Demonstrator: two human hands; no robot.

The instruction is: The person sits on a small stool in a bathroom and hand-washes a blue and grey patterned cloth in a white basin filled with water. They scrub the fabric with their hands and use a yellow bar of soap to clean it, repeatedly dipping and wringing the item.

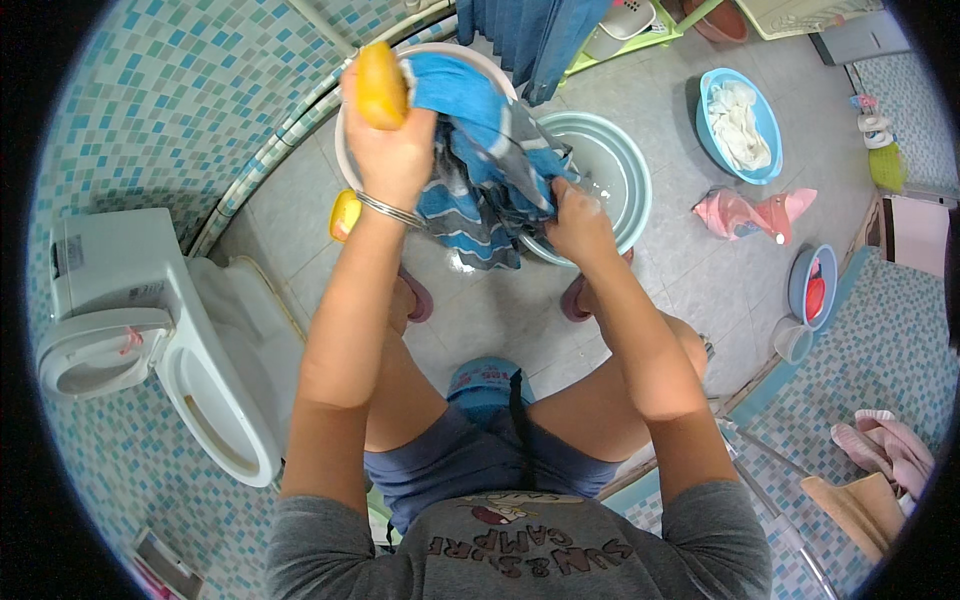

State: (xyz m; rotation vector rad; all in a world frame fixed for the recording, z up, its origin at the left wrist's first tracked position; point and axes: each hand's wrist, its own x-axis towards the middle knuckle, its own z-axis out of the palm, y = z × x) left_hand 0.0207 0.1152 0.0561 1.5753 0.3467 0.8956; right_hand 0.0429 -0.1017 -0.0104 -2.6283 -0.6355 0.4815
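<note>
My left hand (390, 155) is raised at the upper left, its fingers wrapped round a rounded, oblong yellow block (381, 86); whether it is soap or a brush I cannot tell. Beside that hand hangs a wet-looking blue and grey striped garment (478, 150), spread between a pinkish-white basin (478, 58) behind it and a pale green basin (637, 185) to the right. At the near rim of the green basin, my right hand (582, 222) grips the garment's right edge. Water shows in the green basin. A small yellow dish (344, 215) lies on the floor below my left wrist.
A white toilet (215, 410) stands on the left by the tiled wall. To the right are a blue basin (775, 125) of white cloth, a pink plastic bag (742, 213) and a smaller blue basin (797, 285) with something red. A blue curtain (530, 40) hangs at the back.
</note>
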